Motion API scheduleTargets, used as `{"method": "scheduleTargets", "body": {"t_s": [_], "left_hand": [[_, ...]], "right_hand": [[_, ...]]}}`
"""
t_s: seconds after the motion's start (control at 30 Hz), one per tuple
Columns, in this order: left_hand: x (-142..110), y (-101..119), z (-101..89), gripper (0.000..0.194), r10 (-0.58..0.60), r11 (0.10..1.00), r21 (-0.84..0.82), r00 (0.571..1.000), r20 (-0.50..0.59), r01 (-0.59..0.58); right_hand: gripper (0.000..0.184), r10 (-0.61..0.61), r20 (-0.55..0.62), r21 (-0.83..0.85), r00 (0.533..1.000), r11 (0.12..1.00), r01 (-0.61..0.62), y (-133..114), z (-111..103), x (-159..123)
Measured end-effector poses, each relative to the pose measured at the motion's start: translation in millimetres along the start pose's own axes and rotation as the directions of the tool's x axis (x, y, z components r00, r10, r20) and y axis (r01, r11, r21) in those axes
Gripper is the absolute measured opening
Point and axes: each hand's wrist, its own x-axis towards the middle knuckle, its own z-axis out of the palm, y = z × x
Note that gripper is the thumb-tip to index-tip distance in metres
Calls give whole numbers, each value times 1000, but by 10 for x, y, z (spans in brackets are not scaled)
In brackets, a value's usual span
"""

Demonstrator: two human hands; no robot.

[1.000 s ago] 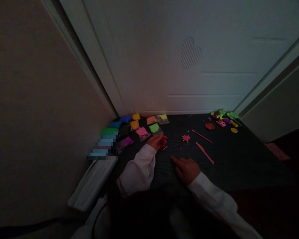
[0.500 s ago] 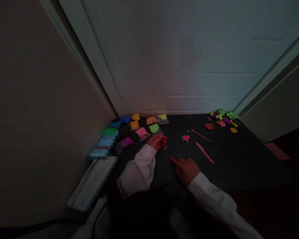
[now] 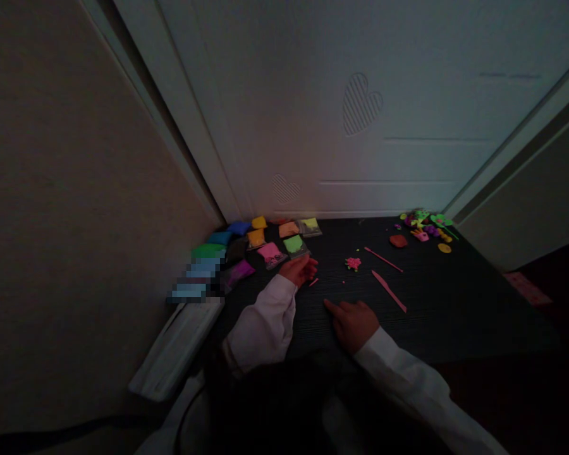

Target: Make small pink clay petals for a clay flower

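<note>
My left hand [image 3: 299, 270] rests on its side on the dark table beside the clay packets, its fingers loosely curled and apart, with nothing visible in it. Just right of its fingers lies a thin pink clay strip [image 3: 313, 282]. My right hand [image 3: 355, 321] lies low over the table, index finger stretched out with its tip on the surface and the other fingers bent; whether anything is under the fingertip is hidden. Beyond it sits a pink clay cluster with green bits [image 3: 353, 264]. A pink modelling knife [image 3: 389, 291] and a thin pink stick tool [image 3: 384, 260] lie to the right.
Coloured clay packets, among them a pink packet [image 3: 270, 253] and a green packet [image 3: 294, 245], line the table's left and back. Several finished clay pieces [image 3: 424, 222] crowd the far right corner near a red clay disc [image 3: 398, 241]. A white door [image 3: 360, 164] rises behind the table.
</note>
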Motion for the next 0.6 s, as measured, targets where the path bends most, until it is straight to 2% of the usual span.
{"method": "scheduleTargets", "body": {"t_s": [0.6], "left_hand": [[12,-24,-36,23,37,999,-10,998,42,-37]], "right_hand": [[37,42,-3,-13,999,999,-42,-26,-10,-10]]}}
